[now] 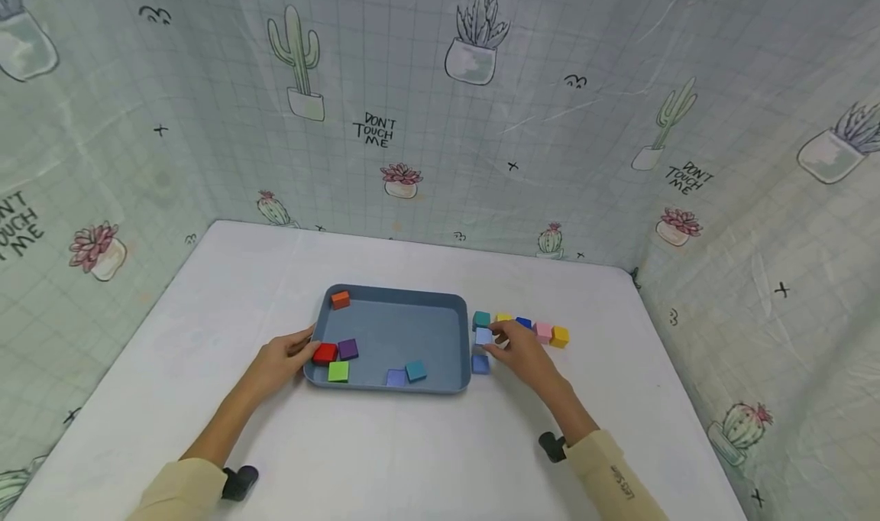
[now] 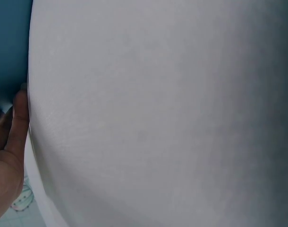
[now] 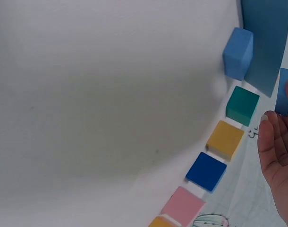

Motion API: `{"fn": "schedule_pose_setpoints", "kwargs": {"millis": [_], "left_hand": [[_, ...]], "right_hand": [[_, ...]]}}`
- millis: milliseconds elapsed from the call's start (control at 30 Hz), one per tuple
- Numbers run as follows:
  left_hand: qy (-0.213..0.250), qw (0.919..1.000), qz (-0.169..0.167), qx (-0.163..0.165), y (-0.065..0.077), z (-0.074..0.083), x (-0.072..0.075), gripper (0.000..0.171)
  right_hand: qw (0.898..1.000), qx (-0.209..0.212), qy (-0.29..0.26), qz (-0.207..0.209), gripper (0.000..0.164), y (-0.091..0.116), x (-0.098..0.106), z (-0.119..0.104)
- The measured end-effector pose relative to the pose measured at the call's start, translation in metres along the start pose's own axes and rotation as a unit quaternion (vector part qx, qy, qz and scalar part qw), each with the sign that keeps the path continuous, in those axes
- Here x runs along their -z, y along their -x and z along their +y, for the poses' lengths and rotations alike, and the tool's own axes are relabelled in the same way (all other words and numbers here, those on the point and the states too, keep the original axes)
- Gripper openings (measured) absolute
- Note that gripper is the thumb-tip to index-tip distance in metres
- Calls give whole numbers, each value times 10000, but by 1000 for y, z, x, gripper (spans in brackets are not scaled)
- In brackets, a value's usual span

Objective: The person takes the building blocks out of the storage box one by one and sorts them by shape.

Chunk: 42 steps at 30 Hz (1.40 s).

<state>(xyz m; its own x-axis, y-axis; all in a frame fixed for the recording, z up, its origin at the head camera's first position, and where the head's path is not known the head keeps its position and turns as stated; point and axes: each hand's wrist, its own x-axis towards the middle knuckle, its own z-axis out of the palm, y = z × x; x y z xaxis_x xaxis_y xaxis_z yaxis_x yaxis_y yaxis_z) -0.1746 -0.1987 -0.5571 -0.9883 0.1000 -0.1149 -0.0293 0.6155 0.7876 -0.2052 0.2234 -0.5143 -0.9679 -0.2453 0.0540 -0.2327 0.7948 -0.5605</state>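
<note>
The right hand is pinching a light blue block between the thumb and the fingers, so the gap of this hand is narrow, and the block is sitting at the fingertips, on the left side of the hand. This block is staying just to the right of the blue-grey tray. The left hand is holding the left rim of the tray, with the thumb coming over the edge close to the red block; the left wrist view is showing the fingers along the outer side. Another blue block is resting on the tabletop, near of the held block and close beside the right wall of the tray. Far of the right hand and to its right, a row is running: a teal block, a yellow block, a dark blue block, a pink block and an amber block. Inside the tray, an orange block is lying in the far left corner, a purple block is lying right of the red one, a green block is lying at the near left, and a periwinkle block and a turquoise block are lying along the near side.
</note>
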Motion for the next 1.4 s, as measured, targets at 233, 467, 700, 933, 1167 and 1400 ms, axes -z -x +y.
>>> {"fn": "schedule_pose_setpoints", "kwargs": {"millis": [233, 467, 700, 933, 1167, 1400], "left_hand": [[34, 10000, -5, -48, 0, 1, 1, 68], [35, 10000, 5, -64, 0, -1, 1, 67], [71, 10000, 21, -65, -1, -1, 2, 67], [52, 10000, 16, -59, 0, -1, 2, 67], [6, 10000, 12, -42, -1, -1, 0, 66], [83, 10000, -13, 21, -1, 0, 1, 68]], "right_hand": [[9998, -177, 81, -13, 37, 2, -2, 10], [9991, -392, 144, -85, 36, 7, -4, 22], [9973, -654, 113, -304, 35, 14, -4, 32], [9942, -954, 182, -460, 37, 20, -10, 38], [9939, -975, 226, -458, 37, 24, -10, 40], [9939, -964, 320, -436, 37, 26, -10, 43]]}}
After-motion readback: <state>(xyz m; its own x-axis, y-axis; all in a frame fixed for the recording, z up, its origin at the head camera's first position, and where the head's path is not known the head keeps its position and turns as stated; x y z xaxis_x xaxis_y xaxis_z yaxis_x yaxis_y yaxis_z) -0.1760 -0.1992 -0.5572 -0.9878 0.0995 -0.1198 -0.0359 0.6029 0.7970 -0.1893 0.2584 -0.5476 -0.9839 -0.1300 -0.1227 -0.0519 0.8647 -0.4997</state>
